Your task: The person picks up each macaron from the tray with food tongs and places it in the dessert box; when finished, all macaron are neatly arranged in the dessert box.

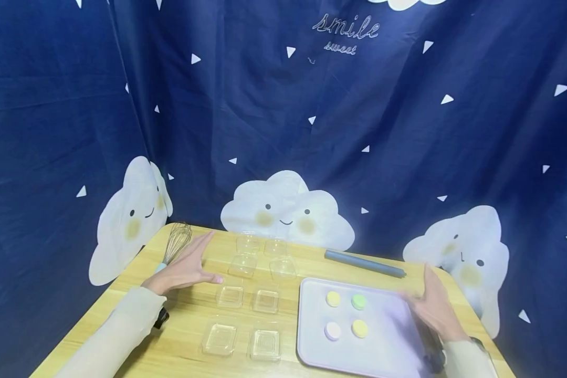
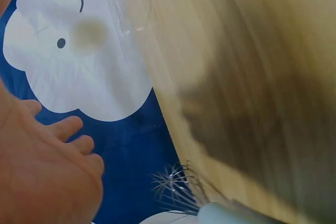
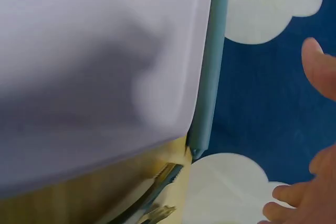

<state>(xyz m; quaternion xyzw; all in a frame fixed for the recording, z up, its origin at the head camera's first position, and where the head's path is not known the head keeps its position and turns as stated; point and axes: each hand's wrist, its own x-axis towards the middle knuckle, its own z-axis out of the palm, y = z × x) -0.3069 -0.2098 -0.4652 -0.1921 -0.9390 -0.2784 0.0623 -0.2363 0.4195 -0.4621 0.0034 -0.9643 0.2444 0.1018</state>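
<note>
The two hands are well apart, each empty, with fingers extended. The left hand [image 1: 189,268] is raised over the left side of the worktop [image 1: 184,341], beside a whisk [image 1: 178,240] whose pale blue handle is partly hidden behind that hand; the whisk's long axis runs near to far, its wires pointing to the far edge. The right hand [image 1: 432,304], blurred, is above the right side of a pale lilac tray [image 1: 314,315], covering part of its rim; the tray's near right corner is also hard to make out. On the tray sit four round macarons [image 1: 359,328]: two yellow, one green, one pale pink. Left of it, clear plastic containers [image 1: 266,300] form two columns running near to far, the farthest faint against the wood. Beyond the tray, a grey-blue rolling pin [image 1: 365,263] lies roughly left to right, its right end slanting nearer. The right wrist view shows metal tongs [image 3: 164,181] beside the tray, cut off by the lower border.
</note>
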